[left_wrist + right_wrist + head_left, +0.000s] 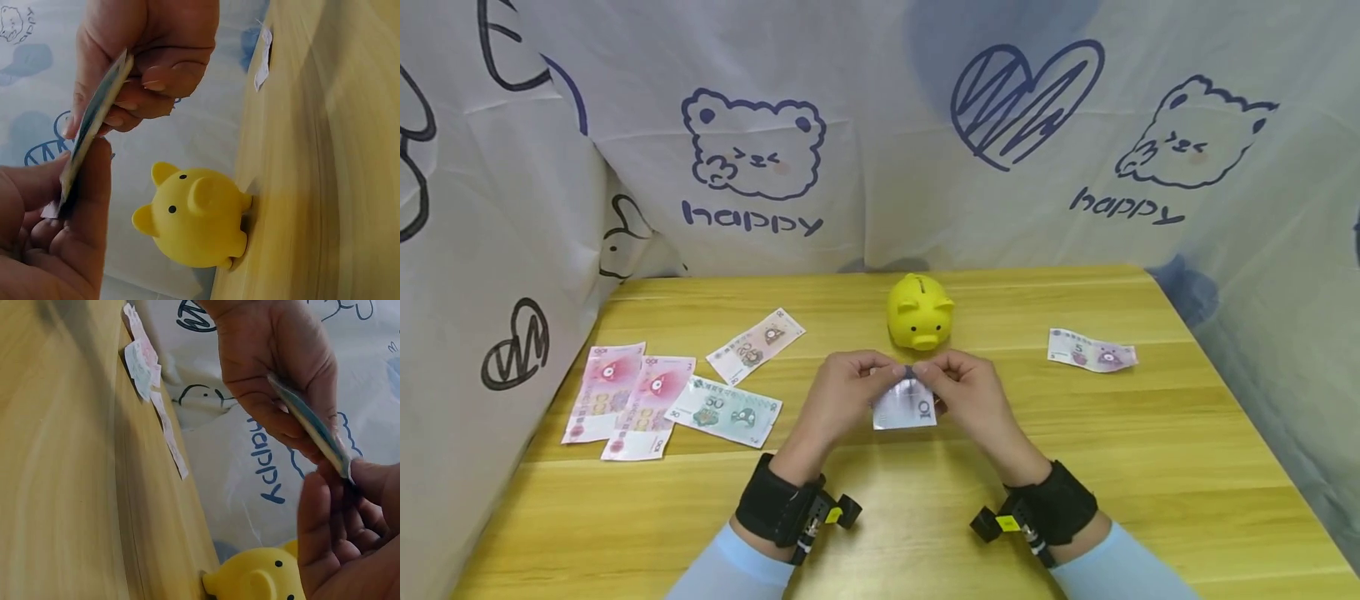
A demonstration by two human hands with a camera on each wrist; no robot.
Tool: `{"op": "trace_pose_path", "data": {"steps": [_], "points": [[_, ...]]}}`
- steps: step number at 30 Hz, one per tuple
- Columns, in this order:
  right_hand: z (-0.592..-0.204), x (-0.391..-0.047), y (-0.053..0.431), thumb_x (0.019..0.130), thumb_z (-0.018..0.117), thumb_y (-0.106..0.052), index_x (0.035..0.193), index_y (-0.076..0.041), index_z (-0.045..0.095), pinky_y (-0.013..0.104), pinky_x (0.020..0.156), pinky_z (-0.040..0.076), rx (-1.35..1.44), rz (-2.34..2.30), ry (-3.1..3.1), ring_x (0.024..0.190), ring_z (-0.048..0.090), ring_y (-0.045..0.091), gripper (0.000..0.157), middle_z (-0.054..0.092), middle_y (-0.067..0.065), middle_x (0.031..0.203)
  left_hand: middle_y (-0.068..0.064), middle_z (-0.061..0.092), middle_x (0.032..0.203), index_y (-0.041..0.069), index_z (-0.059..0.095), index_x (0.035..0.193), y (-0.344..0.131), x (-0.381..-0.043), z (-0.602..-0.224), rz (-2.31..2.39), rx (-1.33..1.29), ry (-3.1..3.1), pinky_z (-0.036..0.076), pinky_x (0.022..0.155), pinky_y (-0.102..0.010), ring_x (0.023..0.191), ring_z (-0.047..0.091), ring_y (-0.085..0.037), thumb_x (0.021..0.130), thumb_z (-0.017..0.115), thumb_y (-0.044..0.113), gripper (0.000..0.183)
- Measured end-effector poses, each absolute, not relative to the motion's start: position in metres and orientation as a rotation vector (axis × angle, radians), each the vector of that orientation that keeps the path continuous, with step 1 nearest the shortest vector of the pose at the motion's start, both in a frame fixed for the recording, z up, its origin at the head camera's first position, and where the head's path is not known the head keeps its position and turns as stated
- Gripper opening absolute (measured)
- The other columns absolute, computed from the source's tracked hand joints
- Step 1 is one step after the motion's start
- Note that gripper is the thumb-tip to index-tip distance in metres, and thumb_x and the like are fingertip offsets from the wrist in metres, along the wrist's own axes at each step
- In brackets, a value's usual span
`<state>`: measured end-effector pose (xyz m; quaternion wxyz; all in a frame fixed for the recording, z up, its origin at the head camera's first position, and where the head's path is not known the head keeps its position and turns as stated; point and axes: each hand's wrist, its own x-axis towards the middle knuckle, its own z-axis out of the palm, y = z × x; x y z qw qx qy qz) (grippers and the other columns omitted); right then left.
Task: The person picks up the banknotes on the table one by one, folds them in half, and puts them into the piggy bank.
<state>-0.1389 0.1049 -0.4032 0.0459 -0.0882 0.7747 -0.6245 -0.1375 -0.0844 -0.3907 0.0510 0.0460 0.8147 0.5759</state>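
A yellowish wood-grain tabletop [1120,467] runs back to pale cloth hangings [895,167], drawn with bears, hearts and the word "happy", which also enclose both sides. Near the far edge stands a yellow piggy bank [921,310], its slot on top. Just in front of it, the left hand [842,396] and right hand [979,400] pinch one 10 note [902,410] by its upper part, thumbs and fingers closed on it. At left lie two red 100 notes [647,408], a green 50 note [726,410] and a brownish 20 note [756,346]; a purple 5 note [1092,350] lies well apart at right.
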Motion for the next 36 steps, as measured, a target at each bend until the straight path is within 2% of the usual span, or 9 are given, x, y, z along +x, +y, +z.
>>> {"op": "trace_pose_path", "data": {"steps": [6, 10, 14, 20, 24, 29, 31, 36], "points": [[-0.404, -0.132, 0.096, 0.093, 0.065, -0.016, 0.098, 0.004, 0.064, 0.045, 0.059, 0.06, -0.302, -1.885, 2.143, 0.069, 0.067, 0.036, 0.021, 0.07, 0.024, 0.08, 0.0, 0.072, 0.085, 0.022, 0.075, 0.087, -0.094, -0.14, -0.388, 1.85, -0.005, 2.503, 0.053, 0.061, -0.037, 0.073, 0.063, -0.02, 0.09, 0.068, 0.037, 0.017], [-0.404, -0.13, 0.093, 0.094, 0.062, -0.013, 0.098, 0.006, 0.063, 0.047, 0.063, 0.061, -0.304, -1.915, 2.08, 0.069, 0.069, 0.032, 0.019, 0.069, 0.028, 0.083, -0.003, 0.072, 0.088, 0.018, 0.075, 0.089, -0.097, -0.142, -0.386, 1.909, -0.048, 2.467, 0.056, 0.064, -0.041, 0.073, 0.064, -0.021, 0.09, 0.068, 0.035, 0.018], [-0.404, -0.13, 0.095, 0.095, 0.061, -0.013, 0.098, 0.006, 0.063, 0.048, 0.064, 0.061, -0.3, -1.966, 2.057, 0.069, 0.069, 0.032, 0.019, 0.068, 0.031, 0.088, -0.006, 0.073, 0.091, 0.015, 0.074, 0.094, -0.097, -0.143, -0.386, 1.976, -0.041, 2.386, 0.058, 0.064, -0.036, 0.075, 0.066, -0.023, 0.091, 0.067, 0.033, 0.02], [-0.402, -0.131, 0.102, 0.095, 0.062, -0.019, 0.098, 0.006, 0.062, 0.042, 0.062, 0.061, -0.211, -2.133, 2.031, 0.07, 0.069, 0.03, 0.025, 0.069, 0.023, 0.084, -0.015, 0.071, 0.1, 0.006, 0.07, 0.104, -0.098, -0.144, -0.385, 2.112, 0.002, 2.104, 0.061, 0.073, -0.036, 0.084, 0.068, -0.027, 0.091, 0.067, 0.022, 0.021], [-0.4, -0.133, 0.107, 0.095, 0.063, -0.023, 0.101, 0.009, 0.06, 0.043, 0.063, 0.061, -0.199, -2.181, 2.003, 0.072, 0.069, 0.03, 0.032, 0.069, 0.019, 0.082, -0.02, 0.068, 0.102, 0.0, 0.068, 0.105, -0.1, -0.143, -0.382, 2.137, 0.002, 1.994, 0.06, 0.077, -0.036, 0.086, 0.068, -0.032, 0.091, 0.067, 0.014, 0.02], [-0.397, -0.138, 0.113, 0.095, 0.062, -0.023, 0.116, 0.0, 0.061, 0.047, 0.065, 0.061, -0.224, -2.153, 2.079, 0.077, 0.068, 0.033, 0.031, 0.071, 0.015, 0.091, -0.02, 0.068, 0.103, 0.001, 0.069, 0.105, -0.102, -0.142, -0.38, 2.131, 0.029, 1.963, 0.06, 0.077, -0.036, 0.087, 0.068, -0.032, 0.091, 0.067, 0.015, 0.02], [-0.395, -0.139, 0.116, 0.095, 0.062, -0.02, 0.121, -0.006, 0.061, 0.046, 0.064, 0.061, -0.213, -2.17, 2.104, 0.076, 0.068, 0.032, 0.029, 0.072, 0.012, 0.09, -0.021, 0.069, 0.104, 0.002, 0.068, 0.109, -0.103, -0.142, -0.38, 2.139, 0.05, 1.923, 0.06, 0.076, -0.037, 0.086, 0.069, -0.031, 0.091, 0.066, 0.013, 0.021], [-0.392, -0.138, 0.118, 0.095, 0.062, -0.016, 0.125, -0.007, 0.058, 0.041, 0.059, 0.06, -0.228, -2.233, 2.08, 0.068, 0.067, 0.026, 0.031, 0.069, 0.014, 0.081, -0.021, 0.071, 0.102, 0.005, 0.063, 0.12, -0.102, -0.141, -0.377, 2.194, 0.083, 1.811, 0.06, 0.076, -0.037, 0.086, 0.07, -0.031, 0.093, 0.062, 0.008, 0.027]]}}
